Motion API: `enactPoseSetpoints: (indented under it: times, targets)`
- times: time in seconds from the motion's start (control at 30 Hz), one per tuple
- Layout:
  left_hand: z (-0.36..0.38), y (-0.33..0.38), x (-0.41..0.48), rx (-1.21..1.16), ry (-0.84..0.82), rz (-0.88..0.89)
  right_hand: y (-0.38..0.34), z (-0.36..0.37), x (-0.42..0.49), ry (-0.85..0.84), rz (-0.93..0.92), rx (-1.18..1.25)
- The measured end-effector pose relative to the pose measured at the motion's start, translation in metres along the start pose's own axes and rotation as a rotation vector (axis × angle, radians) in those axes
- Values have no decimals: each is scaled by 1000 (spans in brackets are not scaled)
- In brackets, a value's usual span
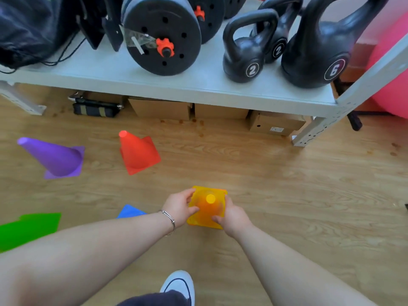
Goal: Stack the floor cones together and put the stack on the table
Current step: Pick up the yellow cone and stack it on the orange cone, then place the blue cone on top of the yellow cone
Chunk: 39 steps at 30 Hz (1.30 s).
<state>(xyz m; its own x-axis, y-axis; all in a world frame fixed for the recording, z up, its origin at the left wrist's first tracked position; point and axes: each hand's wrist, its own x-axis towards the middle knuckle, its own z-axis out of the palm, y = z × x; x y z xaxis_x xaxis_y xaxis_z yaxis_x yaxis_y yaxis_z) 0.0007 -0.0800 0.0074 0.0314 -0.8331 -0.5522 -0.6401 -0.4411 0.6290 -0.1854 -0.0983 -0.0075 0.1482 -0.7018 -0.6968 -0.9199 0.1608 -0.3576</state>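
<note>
A yellow-orange cone [208, 206] stands on the wooden floor, seen from above. My left hand [179, 209] grips its left side and my right hand [231, 215] grips its right side and base. A red cone [138, 153] stands farther off to the left, and a purple cone [55, 157] stands beyond it at the far left. A blue cone [130, 212] is partly hidden behind my left forearm. A green cone [28, 228] shows at the left edge. The grey table [154, 85] runs across the back.
On the table sit kettlebells [245, 58], a weight-plate dumbbell [163, 36] and a black bag [31, 27]. Cardboard boxes [276, 123] and a dark pouch [95, 108] lie under it. A pink ball [393, 80] is at the right. My shoe [180, 283] is at the bottom.
</note>
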Motion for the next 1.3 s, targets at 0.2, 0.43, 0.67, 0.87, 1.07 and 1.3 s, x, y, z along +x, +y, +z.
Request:
enactPoseSetpoints:
  times: [0.2, 0.43, 0.67, 0.87, 1.07, 1.3]
  targets:
    - [-62, 17, -44, 242, 83, 85, -12, -21, -43, 19, -20, -58]
    - [-42, 38, -29, 527, 0, 139, -37, -36, -47, 93, -127, -44]
    - [-13, 31, -6, 816, -12, 111, -11, -20, -37, 140, -104, -200]
    - [-29, 26, -13, 1112, 175, 180, -5, -26, -38, 390, -141, -420]
    - [-112, 2, -46, 1165, 389, 199, -57, -60, -31, 561, -220, -519]
    - [-180, -85, -113, 1072, 509, -36, -152, -25, -20, 554, -443, -520]
